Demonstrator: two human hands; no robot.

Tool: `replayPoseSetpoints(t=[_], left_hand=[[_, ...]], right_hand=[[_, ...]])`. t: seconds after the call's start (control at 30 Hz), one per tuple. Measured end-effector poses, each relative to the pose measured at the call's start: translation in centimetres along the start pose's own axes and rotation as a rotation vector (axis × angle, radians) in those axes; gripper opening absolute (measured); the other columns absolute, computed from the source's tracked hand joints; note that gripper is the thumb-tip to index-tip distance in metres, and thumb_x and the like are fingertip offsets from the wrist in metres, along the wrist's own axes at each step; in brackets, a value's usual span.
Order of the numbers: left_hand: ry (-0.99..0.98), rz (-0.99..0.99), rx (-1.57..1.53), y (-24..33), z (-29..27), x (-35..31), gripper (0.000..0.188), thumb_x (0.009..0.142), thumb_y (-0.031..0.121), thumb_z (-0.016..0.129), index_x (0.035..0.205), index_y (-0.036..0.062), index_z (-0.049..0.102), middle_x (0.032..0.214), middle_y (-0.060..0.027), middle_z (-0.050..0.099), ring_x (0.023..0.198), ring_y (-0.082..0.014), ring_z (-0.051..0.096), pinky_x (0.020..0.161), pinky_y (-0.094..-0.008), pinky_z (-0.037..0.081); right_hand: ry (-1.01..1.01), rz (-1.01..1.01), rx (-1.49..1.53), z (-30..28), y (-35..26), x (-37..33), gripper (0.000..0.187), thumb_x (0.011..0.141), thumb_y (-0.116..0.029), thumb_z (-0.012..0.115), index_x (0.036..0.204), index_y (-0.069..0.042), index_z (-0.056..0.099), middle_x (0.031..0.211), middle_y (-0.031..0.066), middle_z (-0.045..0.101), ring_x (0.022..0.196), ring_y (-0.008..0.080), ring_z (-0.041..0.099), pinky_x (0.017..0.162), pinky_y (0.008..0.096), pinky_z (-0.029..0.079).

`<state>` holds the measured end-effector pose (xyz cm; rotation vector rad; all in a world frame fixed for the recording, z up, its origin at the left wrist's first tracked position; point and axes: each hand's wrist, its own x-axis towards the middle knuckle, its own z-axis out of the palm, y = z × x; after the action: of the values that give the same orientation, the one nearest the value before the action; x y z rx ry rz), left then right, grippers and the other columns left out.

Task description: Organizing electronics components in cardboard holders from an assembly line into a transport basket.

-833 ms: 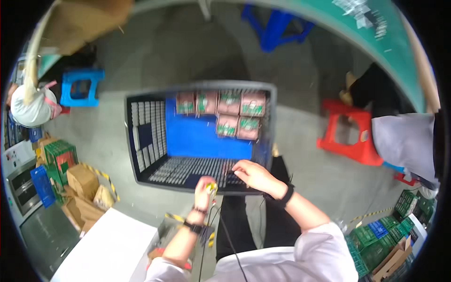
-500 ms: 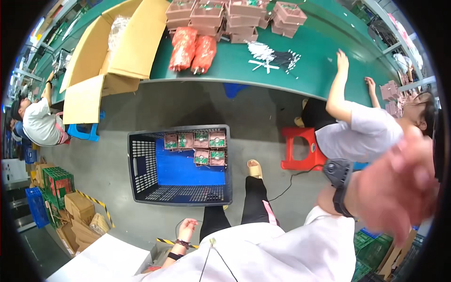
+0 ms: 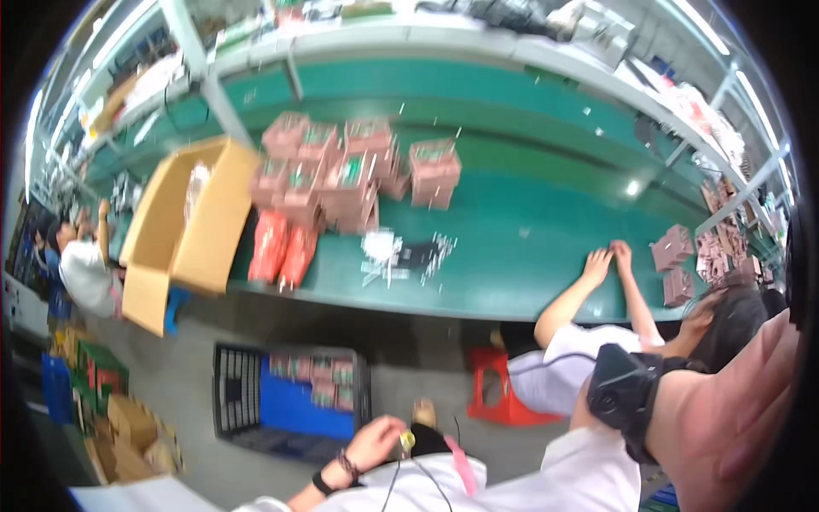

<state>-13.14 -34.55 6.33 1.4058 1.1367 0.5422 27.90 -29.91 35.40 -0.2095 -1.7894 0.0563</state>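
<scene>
Low in the middle, my left hand [image 3: 375, 442], with a dark bracelet and a black wristband, is raised in front of my white top. Its fingers are bent together beside a small yellow-green piece [image 3: 408, 440] hanging on a dark cord; whether they grip it is unclear. My right hand [image 3: 735, 410] looms large and blurred at the right rim, its fingers partly cut off. A black camera-like device [image 3: 621, 391] is strapped to that wrist. Beyond my feet a dark plastic crate [image 3: 223, 401] with a blue bottom holds several pink boxes [image 3: 328, 375] with green inside.
A green worktable [image 3: 512, 256] bears stacked pink boxes [image 3: 350, 183], red bags [image 3: 281, 252], small white and black parts [image 3: 405, 254] and an open carton [image 3: 226, 196]. At right, a co-worker [image 3: 546, 375] sits on a red stool [image 3: 490, 388], hands on the table. Another person [image 3: 90, 264] works far left.
The view has tilted up, showing shelves above the table. My left hand has risen to the chest cord. My right hand has shifted toward the lower right rim. The co-worker's hands have come together.
</scene>
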Motion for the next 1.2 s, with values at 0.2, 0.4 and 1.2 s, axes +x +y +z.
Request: replayPoseSetpoints(t=[0.2, 0.4, 1.2], left_hand=[[-0.024, 0.15, 0.394, 3.3, -1.9, 2.1, 0.018, 0.078, 0.015, 0.049, 0.092, 0.0049, 0.052, 0.081, -0.0092, 0.053, 0.075, -0.0192, 0.053, 0.065, -0.0265, 0.044], [0.173, 0.285, 0.228, 2.2, -6.3, 6.7, 0.017, 0.077, 0.014, 0.048, 0.09, 0.0033, 0.052, 0.084, -0.0121, 0.053, 0.076, -0.0231, 0.053, 0.068, -0.0294, 0.043], [0.737, -0.041, -0.214, -9.9, -22.4, 35.5, 0.029, 0.075, 0.006, 0.042, 0.103, -0.0007, 0.041, 0.1, -0.014, 0.049, 0.089, -0.0238, 0.049, 0.076, -0.0315, 0.039]], right_hand=[[0.107, -0.232, -0.019, -0.1, 2.5, 3.9, 0.018, 0.074, -0.018, 0.051, 0.082, -0.002, 0.048, 0.067, 0.0085, 0.046, 0.057, 0.0165, 0.045, 0.055, 0.0258, 0.037], [0.239, -0.248, 0.136, 8.9, 10.3, 6.1, 0.019, 0.074, -0.019, 0.05, 0.082, -0.003, 0.048, 0.071, 0.0087, 0.047, 0.061, 0.0167, 0.046, 0.057, 0.0267, 0.037], [-1.244, 0.75, -0.576, 36.5, 35.3, -22.0, 0.098, 0.042, -0.047, 0.068, 0.123, -0.012, 0.026, 0.123, 0.0158, 0.028, 0.114, 0.0326, 0.026, 0.09, 0.0445, 0.023]])
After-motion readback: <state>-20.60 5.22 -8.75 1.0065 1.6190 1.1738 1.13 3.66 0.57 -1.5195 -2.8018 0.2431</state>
